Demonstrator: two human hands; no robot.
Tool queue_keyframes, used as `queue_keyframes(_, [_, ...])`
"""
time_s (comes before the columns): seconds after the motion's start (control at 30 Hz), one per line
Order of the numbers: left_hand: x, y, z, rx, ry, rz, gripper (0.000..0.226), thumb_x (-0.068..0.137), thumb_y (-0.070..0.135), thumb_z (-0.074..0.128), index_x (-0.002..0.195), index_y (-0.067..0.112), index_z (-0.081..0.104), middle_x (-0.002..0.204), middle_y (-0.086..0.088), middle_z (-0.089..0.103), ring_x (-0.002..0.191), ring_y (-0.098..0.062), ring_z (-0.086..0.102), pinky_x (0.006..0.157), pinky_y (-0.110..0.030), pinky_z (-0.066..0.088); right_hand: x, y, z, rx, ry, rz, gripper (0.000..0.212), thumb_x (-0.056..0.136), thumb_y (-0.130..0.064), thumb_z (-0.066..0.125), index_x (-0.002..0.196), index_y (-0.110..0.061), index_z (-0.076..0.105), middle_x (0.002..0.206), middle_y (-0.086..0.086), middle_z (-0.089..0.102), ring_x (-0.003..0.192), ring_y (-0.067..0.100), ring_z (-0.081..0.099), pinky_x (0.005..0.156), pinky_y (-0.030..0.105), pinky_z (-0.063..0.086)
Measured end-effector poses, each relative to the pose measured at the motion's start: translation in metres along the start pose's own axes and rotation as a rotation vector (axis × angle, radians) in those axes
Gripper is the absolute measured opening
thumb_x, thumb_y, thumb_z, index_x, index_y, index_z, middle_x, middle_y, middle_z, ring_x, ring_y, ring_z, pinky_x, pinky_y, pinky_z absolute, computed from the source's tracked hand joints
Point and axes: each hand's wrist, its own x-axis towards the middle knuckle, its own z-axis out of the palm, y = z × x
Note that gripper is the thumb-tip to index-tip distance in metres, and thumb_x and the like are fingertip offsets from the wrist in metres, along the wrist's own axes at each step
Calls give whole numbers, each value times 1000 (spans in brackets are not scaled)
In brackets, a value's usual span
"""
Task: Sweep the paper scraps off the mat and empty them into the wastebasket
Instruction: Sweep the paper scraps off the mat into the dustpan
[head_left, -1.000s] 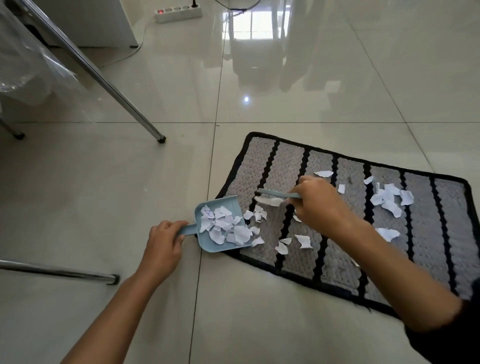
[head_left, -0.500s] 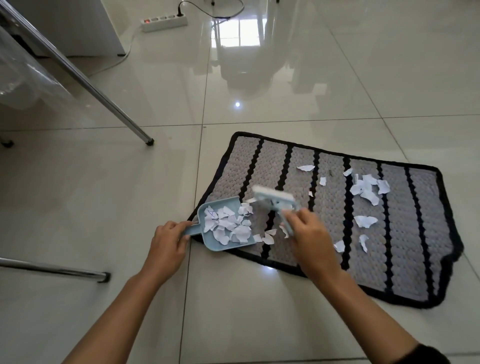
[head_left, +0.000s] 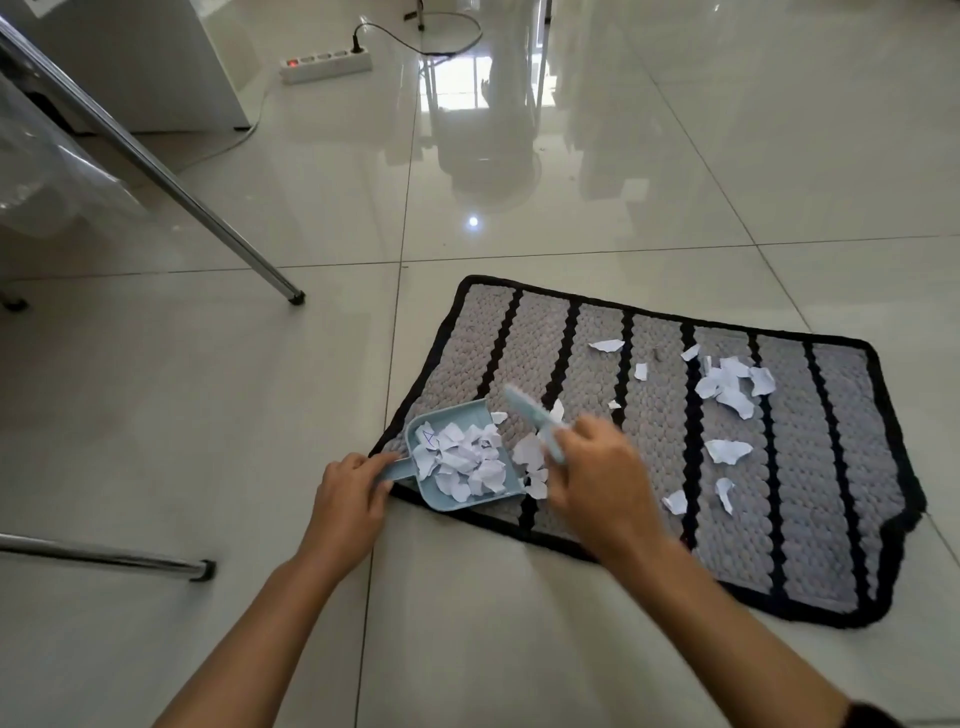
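Observation:
A grey mat with black stripes (head_left: 810, 519) lies on the tiled floor. White paper scraps (head_left: 732, 384) are scattered over its middle and right. A light blue dustpan (head_left: 457, 415) rests on the mat's left corner, filled with several scraps. My left hand (head_left: 353, 499) grips the dustpan's handle. My right hand (head_left: 597, 478) holds a small light blue brush (head_left: 530, 415), blurred, just right of the pan's mouth, over a few scraps (head_left: 530, 457). No wastebasket is in view.
Two chrome legs stand on the left: one slanted (head_left: 208, 218), one low (head_left: 104, 556). Clear plastic sheeting (head_left: 47, 171) hangs at far left. A white power strip (head_left: 327, 65) with a cable lies at the back by a white cabinet (head_left: 156, 67). Glossy tiles surround the mat.
My right hand has swept the brush left toward the dustpan, pushing scraps to its mouth. More scraps lie in the pan. The view has tilted up and back.

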Motion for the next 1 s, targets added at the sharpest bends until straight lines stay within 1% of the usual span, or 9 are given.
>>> queue_keyframes(0.1, [0, 2, 2, 0, 0, 9, 34, 87, 6, 49, 120, 12, 53, 101, -18, 57, 98, -33, 45, 87, -38, 38, 26, 27, 2, -84, 59, 85, 13, 86, -7, 59, 88, 4, 66, 73, 9, 56, 57, 15, 43, 45, 16, 35])
queue_keyframes(0.23, [1, 7, 6, -13, -11, 21, 33, 86, 6, 50, 118, 14, 54, 98, -18, 57, 96, -34, 45, 86, -38, 39, 17, 14, 22, -38, -56, 89, 17, 90, -6, 49, 90, 3, 64, 88, 14, 61, 66, 15, 46, 60, 21, 48])
queue_keyframes(0.33, [-2, 4, 4, -21, 3, 34, 34, 87, 7, 49, 120, 15, 53, 99, -16, 57, 95, -32, 46, 84, -35, 38, 2, -12, 22, 35, -26, 20, 9, 78, -3, 64, 70, 0, 64, 68, 9, 57, 58, 13, 39, 46, 18, 33])
queue_keyframes(0.4, [-6, -2, 1, -27, 17, 39, 35, 88, 8, 48, 122, 15, 51, 100, -14, 57, 93, -26, 43, 82, -31, 36, 6, -13, 16, 63, 38, 30, 13, 80, -8, 63, 68, -2, 64, 62, 5, 48, 54, 14, 39, 43, 14, 23])
queue_keyframes(0.57, [-6, -8, -1, -9, 5, 14, 36, 88, 10, 48, 124, 15, 50, 104, -14, 58, 98, -26, 44, 87, -35, 39, 25, 5, 15, -6, 86, 105, 19, 86, -12, 58, 75, 2, 66, 67, 9, 52, 57, 19, 43, 47, 25, 37])
queue_keyframes(0.67, [-3, -1, 2, 5, -3, 9, 35, 88, 9, 48, 122, 15, 51, 105, -16, 57, 100, -30, 45, 87, -37, 40, 19, -17, 31, -48, -3, 54, 12, 71, -1, 71, 62, 0, 64, 57, 6, 52, 50, 12, 37, 42, 15, 27])
queue_keyframes(0.73, [-2, 2, 4, -5, 5, 12, 34, 88, 9, 49, 121, 14, 52, 105, -16, 57, 100, -31, 45, 87, -37, 39, 12, -32, 38, -41, -23, -22, 15, 61, 4, 74, 56, -2, 61, 53, 7, 54, 49, 11, 34, 43, 17, 28])
queue_keyframes(0.9, [-4, 0, 4, -38, 1, 26, 33, 88, 8, 49, 121, 13, 52, 105, -17, 57, 101, -31, 46, 88, -37, 39, 8, -15, 12, 41, 43, -7, 7, 79, -4, 64, 76, 1, 67, 61, 2, 49, 49, 14, 42, 42, 13, 29])
queue_keyframes(1.0, [-4, 0, 5, -52, -9, 35, 33, 87, 7, 50, 119, 14, 53, 103, -18, 58, 99, -33, 46, 87, -39, 40, 22, 9, 7, -53, 60, 54, 14, 85, -7, 57, 81, 2, 66, 66, 5, 49, 54, 16, 45, 49, 23, 41])
